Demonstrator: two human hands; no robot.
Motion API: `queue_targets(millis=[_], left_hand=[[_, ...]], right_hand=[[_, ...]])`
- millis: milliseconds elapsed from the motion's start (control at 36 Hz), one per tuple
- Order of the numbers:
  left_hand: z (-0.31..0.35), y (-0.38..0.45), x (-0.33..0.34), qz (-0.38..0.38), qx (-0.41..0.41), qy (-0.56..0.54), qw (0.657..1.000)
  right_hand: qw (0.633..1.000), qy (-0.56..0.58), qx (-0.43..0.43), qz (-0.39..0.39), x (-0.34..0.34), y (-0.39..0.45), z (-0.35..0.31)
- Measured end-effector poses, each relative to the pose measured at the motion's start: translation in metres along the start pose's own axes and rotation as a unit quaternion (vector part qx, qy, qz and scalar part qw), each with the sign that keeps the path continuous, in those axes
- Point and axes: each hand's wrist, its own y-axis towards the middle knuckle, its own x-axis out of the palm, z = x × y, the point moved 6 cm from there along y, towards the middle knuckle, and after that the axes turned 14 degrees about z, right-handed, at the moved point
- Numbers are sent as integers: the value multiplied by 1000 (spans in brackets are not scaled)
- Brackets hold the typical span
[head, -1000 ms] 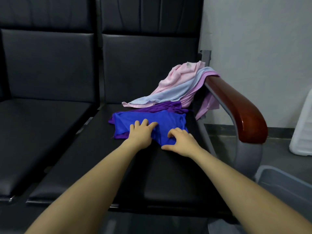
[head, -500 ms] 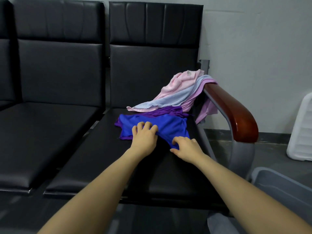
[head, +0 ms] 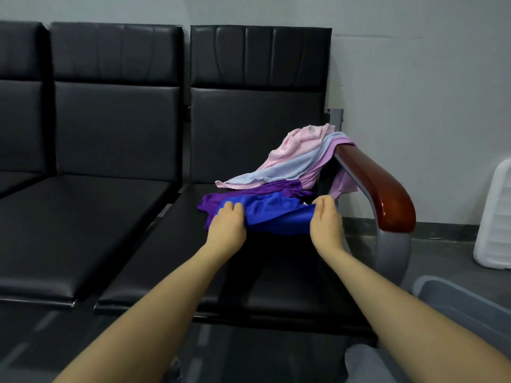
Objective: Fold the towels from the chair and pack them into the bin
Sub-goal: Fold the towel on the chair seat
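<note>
Between the left hand (head: pixel 227 230) and right hand (head: pixel 324 223), each pinching an end, a blue towel (head: pixel 272 215) lifts off the chair (head: pixel 276 272), unfolded; more towels (head: pixel 298 164) lie just beyond, none visibly packed in the bin (head: pixel 464 302).

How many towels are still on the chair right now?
5 visible: blue towel held by both hands; purple towel beneath it; pink towel, light blue towel and lilac towel draped over the armrest. More may be hidden underneath.

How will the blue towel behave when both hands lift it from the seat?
The blue towel will probably sag, since it already bunches between the left hand and right hand. It looks thin, so likely light. It may drag the purple towel beneath it.
</note>
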Motion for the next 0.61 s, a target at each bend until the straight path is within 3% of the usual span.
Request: queue_targets(millis=[111,306,611], left_hand=[[-20,-1,-10,37,-63,55,996],[-32,3,-38,109,-173,-39,978],[-2,30,-100,214,-154,-183,947]], right_hand=[[998,-49,-42,-21,-9,3,-6],[999,2,-35,-31,-12,8,-24],[996,69,-46,32,-31,37,-78]])
